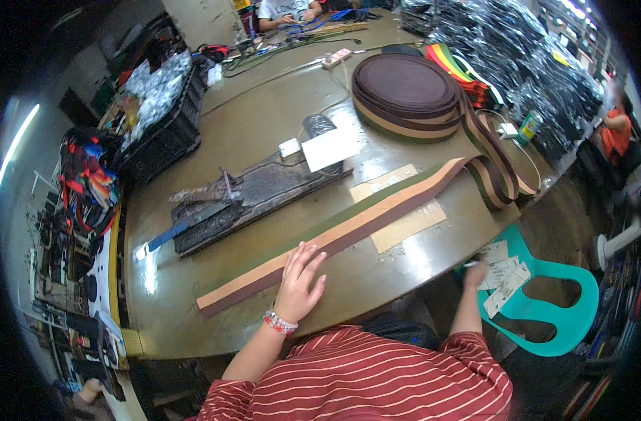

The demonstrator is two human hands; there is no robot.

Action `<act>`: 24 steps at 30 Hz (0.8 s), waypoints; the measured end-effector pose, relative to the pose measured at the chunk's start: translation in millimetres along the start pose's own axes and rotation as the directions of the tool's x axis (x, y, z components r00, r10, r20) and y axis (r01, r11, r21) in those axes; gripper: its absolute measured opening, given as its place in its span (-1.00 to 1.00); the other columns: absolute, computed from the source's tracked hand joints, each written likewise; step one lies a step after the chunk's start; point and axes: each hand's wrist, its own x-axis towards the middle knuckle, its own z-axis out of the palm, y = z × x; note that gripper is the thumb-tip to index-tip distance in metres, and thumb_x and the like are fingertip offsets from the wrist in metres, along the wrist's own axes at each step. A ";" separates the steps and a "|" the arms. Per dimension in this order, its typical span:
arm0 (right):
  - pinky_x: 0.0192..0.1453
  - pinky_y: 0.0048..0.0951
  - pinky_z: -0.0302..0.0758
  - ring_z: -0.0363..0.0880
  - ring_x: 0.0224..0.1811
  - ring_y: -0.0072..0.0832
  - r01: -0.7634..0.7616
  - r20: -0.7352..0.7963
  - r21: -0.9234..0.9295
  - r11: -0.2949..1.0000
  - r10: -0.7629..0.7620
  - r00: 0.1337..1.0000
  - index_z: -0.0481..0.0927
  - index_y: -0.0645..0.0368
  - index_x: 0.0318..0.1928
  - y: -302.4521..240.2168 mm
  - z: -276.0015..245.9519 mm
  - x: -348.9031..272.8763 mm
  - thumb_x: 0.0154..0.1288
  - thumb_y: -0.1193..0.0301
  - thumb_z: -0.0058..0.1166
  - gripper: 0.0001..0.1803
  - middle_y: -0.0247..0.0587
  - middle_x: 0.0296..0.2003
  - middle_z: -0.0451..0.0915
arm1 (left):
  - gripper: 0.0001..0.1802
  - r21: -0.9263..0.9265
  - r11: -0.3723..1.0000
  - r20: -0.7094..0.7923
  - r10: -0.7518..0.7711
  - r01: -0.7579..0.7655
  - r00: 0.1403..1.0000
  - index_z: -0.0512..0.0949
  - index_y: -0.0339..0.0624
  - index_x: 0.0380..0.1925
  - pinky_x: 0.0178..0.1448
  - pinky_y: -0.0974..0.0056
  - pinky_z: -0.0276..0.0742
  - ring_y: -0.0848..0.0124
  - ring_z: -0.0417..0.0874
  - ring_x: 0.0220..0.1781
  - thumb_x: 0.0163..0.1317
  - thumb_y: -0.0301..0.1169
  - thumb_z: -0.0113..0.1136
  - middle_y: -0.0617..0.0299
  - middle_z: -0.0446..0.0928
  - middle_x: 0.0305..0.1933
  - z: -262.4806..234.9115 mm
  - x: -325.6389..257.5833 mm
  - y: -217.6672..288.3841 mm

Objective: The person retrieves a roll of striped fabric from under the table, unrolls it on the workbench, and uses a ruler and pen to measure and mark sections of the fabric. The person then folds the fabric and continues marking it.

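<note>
My left hand (pixel 303 284), open with fingers extended, rests at the near edge of a green, tan and brown striped webbing strip (pixel 376 210) on a glossy worktable (pixel 278 112). My right hand (pixel 475 275) is beyond the table's edge, beside white paper tags (pixel 506 281) on a teal plastic stool (pixel 569 323); its fingers look curled, but I cannot tell whether they grip anything. One length is already laid out flat and nearly straight, its squared end toward my left, crossing a tan sheet (pixel 408 228). No cut shows along it: at the table's right side the webbing loops and twists back to a thick coiled roll (pixel 404 88), where much remains wound.
</note>
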 end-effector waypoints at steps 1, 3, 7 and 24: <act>-0.15 -0.13 0.44 0.54 -0.24 -0.09 -0.196 -0.191 0.248 0.949 0.246 0.950 0.55 0.29 -0.24 1.8 -15.9 16.5 0.23 0.44 -0.11 -0.78 0.08 -0.35 0.56 | -0.54 -0.026 0.999 -0.011 0.032 -0.033 0.999 0.45 -0.13 0.05 0.38 -0.03 0.10 0.06 0.22 0.34 0.07 -0.46 0.17 0.06 0.34 0.20 -6.0 0.1 0.5; -0.11 -0.19 0.50 0.56 -0.21 -0.16 -0.313 -0.121 0.831 0.460 0.698 0.706 0.49 0.39 -0.11 5.7 -74.3 58.4 0.23 0.39 -0.12 -0.67 0.04 -0.21 0.56 | -0.64 -0.112 0.992 -0.046 0.052 -0.057 0.998 0.53 -0.14 -0.07 0.34 0.02 0.20 0.05 0.29 0.30 0.06 -0.52 0.16 0.08 0.40 0.15 -17.0 -3.4 0.2; 0.11 -0.07 0.45 0.45 0.05 -0.13 0.104 0.191 0.937 -0.333 0.739 0.646 0.40 0.37 0.04 -35.5 -224.0 126.8 0.10 0.39 0.11 -0.51 0.01 -0.01 0.48 | -0.72 -0.167 0.983 -0.033 0.065 -0.070 0.997 0.58 -0.12 -0.15 0.31 0.03 0.27 0.11 0.34 0.27 0.09 -0.53 0.14 0.16 0.45 0.10 -28.7 -19.4 -3.3; 0.42 0.13 -0.27 -0.07 0.42 -0.04 0.809 0.354 0.550 0.207 -0.935 -0.002 0.54 -0.09 -0.20 -423.0 -199.6 -63.3 0.11 0.32 0.09 -0.80 -0.25 0.25 0.31 | -0.78 -0.377 0.912 -0.069 0.144 -0.160 0.987 0.59 -0.15 -0.21 -0.06 0.25 0.53 0.32 0.61 -0.17 0.10 -0.51 0.15 0.18 0.60 -0.20 -34.0 -89.0 0.5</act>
